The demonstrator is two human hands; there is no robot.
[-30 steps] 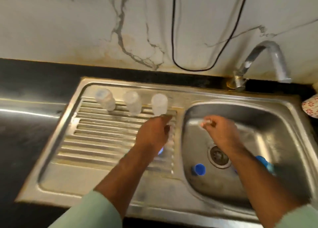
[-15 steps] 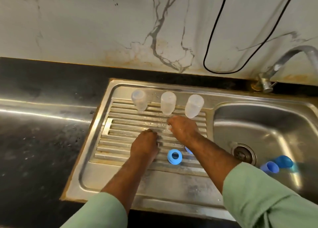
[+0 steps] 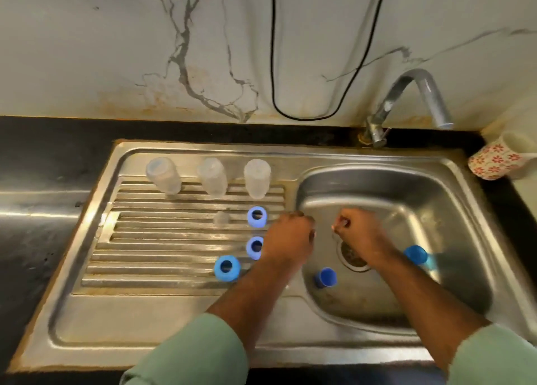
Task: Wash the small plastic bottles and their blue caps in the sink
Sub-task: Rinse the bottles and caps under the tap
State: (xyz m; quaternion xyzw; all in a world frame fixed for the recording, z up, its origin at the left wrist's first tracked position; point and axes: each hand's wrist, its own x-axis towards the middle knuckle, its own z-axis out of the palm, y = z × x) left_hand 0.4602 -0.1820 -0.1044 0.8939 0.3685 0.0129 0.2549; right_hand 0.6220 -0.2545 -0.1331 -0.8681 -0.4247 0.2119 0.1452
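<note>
Two forearms in pale green sleeves (image 3: 189, 352) are seen entering from 6 o'clock.

On the ribbed drainboard (image 3: 162, 239), a blue cap (image 3: 227, 268) is noted at about 7 o'clock of the left hand, open side up. A second blue cap (image 3: 254, 247) lies just beside that hand at 9 o'clock, and a third blue cap (image 3: 257, 217) at 10 o'clock. A small clear piece (image 3: 222, 218) is seen left of the third cap; what it is cannot be told.

Inside the sink basin (image 3: 453, 210), a blue cap near the drain (image 3: 326, 277) lies at 7 o'clock of the drain (image 3: 353, 254), and another blue cap (image 3: 416, 254) at 3 o'clock of it, beside the right forearm.

The left hand (image 3: 289, 236) is held over the basin's left rim with fingers curled; what it holds, if anything, cannot be told. The right hand (image 3: 356, 232) is curled above the drain, with something small and pale pinched at the fingertips (image 3: 338, 226).

Three small plastic bottles (image 3: 212, 179) are stood in a row at the far edge of the drainboard, at 11 o'clock of the hands.

Beyond, at 1 o'clock, the tap (image 3: 412, 99) is mounted at the wall; a floral cup (image 3: 494, 160) lies at 2 o'clock, and a black cable (image 3: 273, 64) hangs on the marble wall.
</note>
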